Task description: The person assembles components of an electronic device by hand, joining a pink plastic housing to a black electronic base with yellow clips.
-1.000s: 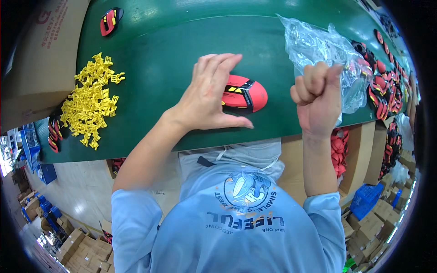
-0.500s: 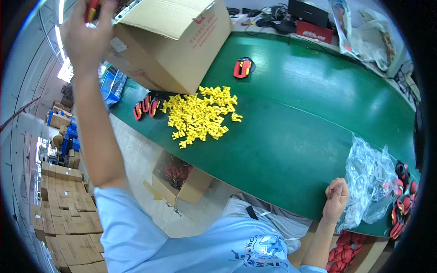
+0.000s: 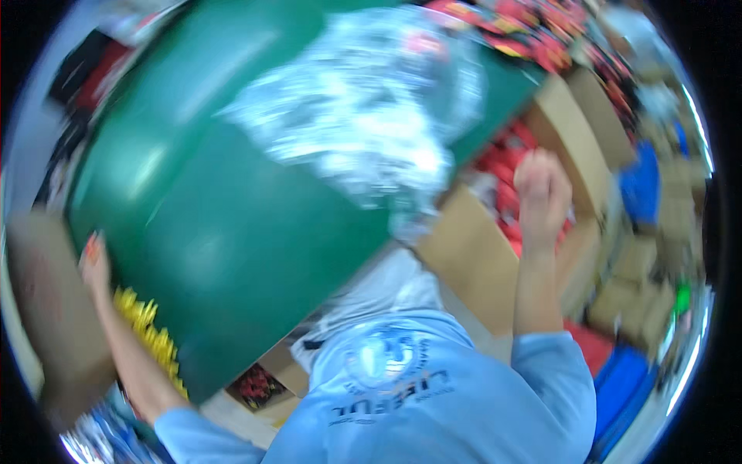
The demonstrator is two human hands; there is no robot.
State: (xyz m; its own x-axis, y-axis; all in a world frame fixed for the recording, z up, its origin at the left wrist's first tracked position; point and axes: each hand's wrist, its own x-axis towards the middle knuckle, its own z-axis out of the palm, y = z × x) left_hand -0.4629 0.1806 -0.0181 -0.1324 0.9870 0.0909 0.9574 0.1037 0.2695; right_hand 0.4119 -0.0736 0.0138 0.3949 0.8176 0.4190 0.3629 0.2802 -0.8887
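My left hand (image 3: 95,271) reaches to the far left of the green table, between the large carton and the yellow pieces. A small red part (image 3: 93,241) shows at its closed fingertips, its shape lost in blur. My right hand (image 3: 543,189) is curled into a fist over an open carton (image 3: 483,259) at the table's right edge. What that fist holds, if anything, is hidden. Red parts (image 3: 506,166) fill the carton beneath it. A heap of small yellow plastic clips (image 3: 147,321) lies beside my left forearm.
Crumpled clear plastic bags (image 3: 363,108) cover the green table (image 3: 232,232) toward the right. Red and black parts (image 3: 525,31) are piled beyond them. The large carton (image 3: 58,309) stands at far left. Below the table edge sits another carton with red and black pieces (image 3: 257,387).
The view has swung right. My left hand has come down from above the large carton to the table. My right fist has moved from beside the plastic bags to over the carton of red parts.
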